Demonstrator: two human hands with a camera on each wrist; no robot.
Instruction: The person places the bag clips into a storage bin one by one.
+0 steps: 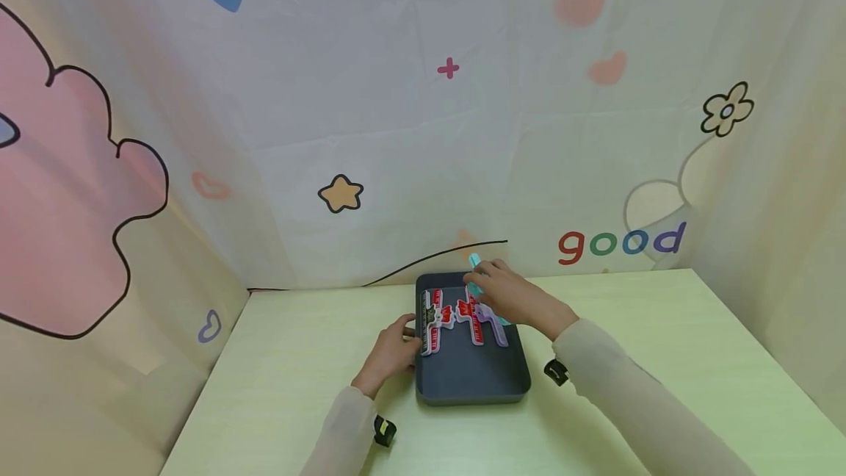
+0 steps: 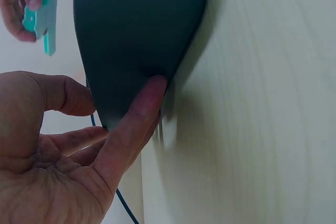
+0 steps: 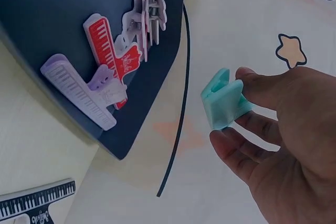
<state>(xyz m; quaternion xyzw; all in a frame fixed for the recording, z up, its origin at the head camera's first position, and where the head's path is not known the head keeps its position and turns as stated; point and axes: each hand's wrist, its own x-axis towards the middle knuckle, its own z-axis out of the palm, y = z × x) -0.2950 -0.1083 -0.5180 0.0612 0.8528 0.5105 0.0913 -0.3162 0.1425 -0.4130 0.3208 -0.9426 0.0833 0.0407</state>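
My left hand (image 1: 395,347) grips the left wall of a dark grey tray (image 1: 472,386); in the left wrist view its thumb is at the rim and a finger presses the outer wall. My right hand (image 1: 505,291) pinches a turquoise clip (image 3: 226,103) between thumb and fingers, raised above the tray's far right part. Inside the tray lie a purple clip (image 3: 79,90), a red clip (image 3: 107,45) with a white keyboard pattern, and several more red, white and black clips (image 1: 432,318) crowded along the left wall.
A black-and-white piano-patterned clip (image 3: 37,198) shows outside the tray in the right wrist view. The tray stands on a pale green table (image 1: 297,366). A printed curtain (image 1: 396,131) hangs right behind the table's far edge.
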